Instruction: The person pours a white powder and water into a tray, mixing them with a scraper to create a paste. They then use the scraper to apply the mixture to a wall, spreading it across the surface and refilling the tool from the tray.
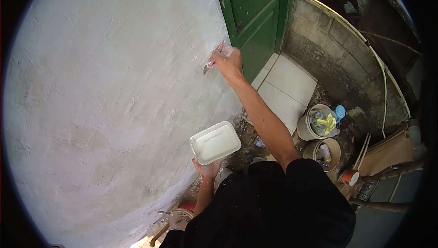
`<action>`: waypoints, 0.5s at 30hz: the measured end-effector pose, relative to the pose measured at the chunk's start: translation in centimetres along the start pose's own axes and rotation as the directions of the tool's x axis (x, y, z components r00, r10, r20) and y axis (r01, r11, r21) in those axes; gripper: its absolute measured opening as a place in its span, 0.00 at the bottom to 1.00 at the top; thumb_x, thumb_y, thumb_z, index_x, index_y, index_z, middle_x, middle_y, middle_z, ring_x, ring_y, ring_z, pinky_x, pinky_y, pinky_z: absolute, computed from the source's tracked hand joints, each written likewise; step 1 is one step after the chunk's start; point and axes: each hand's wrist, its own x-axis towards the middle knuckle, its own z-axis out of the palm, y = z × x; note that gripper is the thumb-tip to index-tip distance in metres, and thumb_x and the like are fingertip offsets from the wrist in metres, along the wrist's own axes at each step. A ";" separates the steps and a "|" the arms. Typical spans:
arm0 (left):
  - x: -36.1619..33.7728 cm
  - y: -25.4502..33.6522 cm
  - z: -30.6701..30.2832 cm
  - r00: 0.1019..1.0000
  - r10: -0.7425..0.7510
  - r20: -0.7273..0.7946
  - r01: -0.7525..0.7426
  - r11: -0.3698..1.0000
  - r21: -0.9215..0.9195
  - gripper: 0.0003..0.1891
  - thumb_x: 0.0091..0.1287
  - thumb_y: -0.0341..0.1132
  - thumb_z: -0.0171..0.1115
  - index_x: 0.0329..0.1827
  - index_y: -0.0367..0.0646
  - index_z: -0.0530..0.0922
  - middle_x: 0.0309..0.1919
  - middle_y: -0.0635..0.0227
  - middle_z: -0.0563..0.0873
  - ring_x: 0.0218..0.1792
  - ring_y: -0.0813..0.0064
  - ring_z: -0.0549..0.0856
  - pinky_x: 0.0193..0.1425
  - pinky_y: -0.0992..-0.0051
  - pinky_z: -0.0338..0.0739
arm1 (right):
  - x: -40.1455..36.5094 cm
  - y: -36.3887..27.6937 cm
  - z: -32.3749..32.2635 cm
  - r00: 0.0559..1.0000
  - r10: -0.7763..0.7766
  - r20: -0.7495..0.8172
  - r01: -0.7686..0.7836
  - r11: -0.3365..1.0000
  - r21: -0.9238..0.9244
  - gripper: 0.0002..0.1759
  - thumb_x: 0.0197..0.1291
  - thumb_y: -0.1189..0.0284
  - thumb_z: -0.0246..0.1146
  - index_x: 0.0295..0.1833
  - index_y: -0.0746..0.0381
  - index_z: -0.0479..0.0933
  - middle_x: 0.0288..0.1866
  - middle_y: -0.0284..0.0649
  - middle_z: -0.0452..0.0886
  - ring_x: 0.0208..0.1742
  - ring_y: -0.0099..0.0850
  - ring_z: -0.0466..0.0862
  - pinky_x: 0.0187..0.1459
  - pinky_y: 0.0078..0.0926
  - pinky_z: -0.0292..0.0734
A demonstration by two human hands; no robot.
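My right hand (pixel 227 64) is closed around a scraper (pixel 213 58) with a reddish part, its edge against the whitish plastered wall (pixel 105 74) beside the green door frame. Below it, my left hand (pixel 209 168) holds up a white rectangular tray (pixel 215 142) from underneath, close to the wall. White material coats the inside of the tray. The fingers under the tray are mostly hidden. White smears show on my right hand.
A green door (pixel 255 29) adjoins the wall. Pale floor tiles (pixel 283 88) lie below it. Two buckets (pixel 306 129) with items inside, an orange pot (pixel 349 177) and sticks stand at the right. Another bucket (pixel 179 219) sits low, left of my body. A block wall (pixel 328 38) curves behind.
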 end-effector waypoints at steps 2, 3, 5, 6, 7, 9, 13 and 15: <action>0.1 -0.3 0.1 1.000 0.008 0.003 -0.008 1.000 0.001 0.48 0.58 0.70 0.48 0.77 0.48 0.58 0.74 0.57 0.64 0.71 0.49 0.67 0.70 0.41 0.64 | -0.1 -0.7 -1.0 0.999 -0.028 0.021 0.029 0.999 -0.034 0.05 0.59 0.83 0.62 0.40 0.74 0.78 0.32 0.43 0.83 0.29 0.28 0.83 0.31 0.26 0.83; 0.2 -0.6 -0.1 1.000 0.013 -0.001 -0.013 1.000 0.001 0.48 0.58 0.70 0.48 0.77 0.48 0.58 0.74 0.57 0.64 0.71 0.49 0.67 0.69 0.41 0.65 | -0.1 -0.4 -1.8 0.998 -0.065 0.007 0.065 0.996 -0.062 0.04 0.58 0.82 0.63 0.39 0.73 0.79 0.31 0.42 0.83 0.29 0.26 0.83 0.30 0.25 0.82; 0.2 -0.8 -0.2 1.000 0.016 0.000 -0.016 1.000 0.018 0.49 0.57 0.71 0.48 0.77 0.48 0.58 0.74 0.57 0.64 0.72 0.48 0.67 0.69 0.40 0.65 | -0.7 -0.1 -3.9 0.996 -0.082 -0.020 0.080 0.993 -0.087 0.05 0.58 0.82 0.63 0.39 0.72 0.80 0.31 0.40 0.84 0.31 0.24 0.83 0.31 0.23 0.80; 0.2 -0.8 -0.1 1.000 0.015 0.007 -0.015 0.999 0.035 0.49 0.57 0.71 0.48 0.77 0.48 0.58 0.74 0.56 0.64 0.71 0.48 0.67 0.69 0.40 0.65 | -1.5 -0.2 -5.2 0.997 -0.063 -0.032 0.060 0.995 -0.084 0.06 0.58 0.82 0.63 0.41 0.72 0.80 0.32 0.40 0.84 0.32 0.24 0.83 0.32 0.23 0.80; 0.3 -0.8 0.1 1.000 0.015 0.016 -0.016 0.999 0.051 0.49 0.57 0.71 0.48 0.78 0.48 0.57 0.74 0.56 0.64 0.71 0.48 0.67 0.68 0.40 0.66 | -2.1 -0.2 -6.4 0.998 -0.047 -0.044 0.044 0.996 -0.082 0.07 0.58 0.82 0.63 0.43 0.72 0.80 0.33 0.39 0.84 0.33 0.23 0.83 0.33 0.22 0.80; 0.1 -1.0 0.3 0.999 0.027 0.022 -0.028 0.998 0.051 0.50 0.57 0.73 0.48 0.78 0.48 0.56 0.74 0.56 0.63 0.71 0.47 0.68 0.66 0.39 0.68 | -3.2 1.6 -9.0 0.998 0.008 -0.057 -0.015 0.993 -0.114 0.11 0.59 0.83 0.62 0.48 0.71 0.79 0.38 0.41 0.84 0.35 0.25 0.85 0.33 0.23 0.83; -0.9 -1.4 0.4 0.999 0.050 -0.014 -0.049 0.998 0.051 0.52 0.57 0.74 0.49 0.78 0.48 0.55 0.74 0.55 0.63 0.71 0.46 0.67 0.66 0.39 0.69 | -4.4 7.7 -11.3 0.962 0.250 -0.112 -0.260 0.961 -0.089 0.14 0.60 0.83 0.61 0.52 0.71 0.77 0.44 0.43 0.83 0.38 0.29 0.86 0.35 0.29 0.88; -1.2 -1.5 0.3 0.998 0.047 -0.029 -0.046 0.998 0.048 0.49 0.58 0.71 0.46 0.77 0.47 0.57 0.73 0.55 0.64 0.71 0.46 0.67 0.67 0.39 0.67 | -4.4 9.4 -10.8 0.949 0.296 -0.106 -0.303 0.951 -0.059 0.14 0.61 0.83 0.60 0.53 0.71 0.76 0.47 0.45 0.83 0.39 0.30 0.86 0.36 0.32 0.90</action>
